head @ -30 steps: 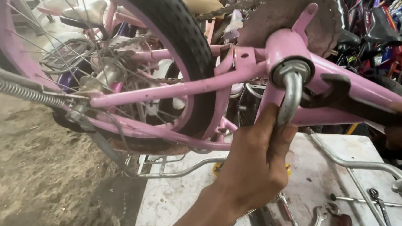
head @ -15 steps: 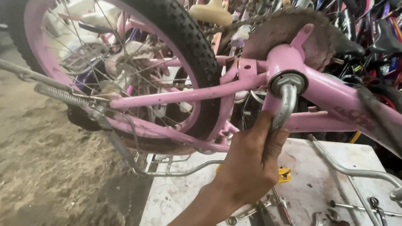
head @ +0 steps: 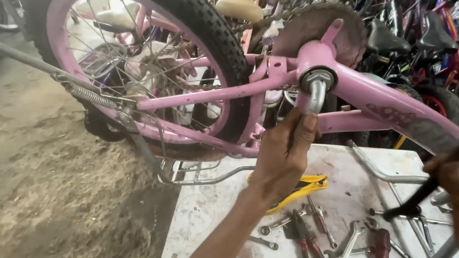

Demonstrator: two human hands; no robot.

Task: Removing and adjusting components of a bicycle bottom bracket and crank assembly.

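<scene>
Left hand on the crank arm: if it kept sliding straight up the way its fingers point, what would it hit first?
The left hand grips the silver crank arm, fingers pointing up along it. Going on, it would likely first meet the bottom bracket shell of the pink frame.

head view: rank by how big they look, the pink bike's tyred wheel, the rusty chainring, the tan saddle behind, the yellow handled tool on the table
1. tyred wheel, by far the largest
2. rusty chainring
3. yellow handled tool and tan saddle look about alike; the saddle sits farther back and the left hand hides part of the tool, so no ranking.

Glossy pink painted frame [head: 376, 91]; shiny metal crank [head: 316, 94].
</scene>
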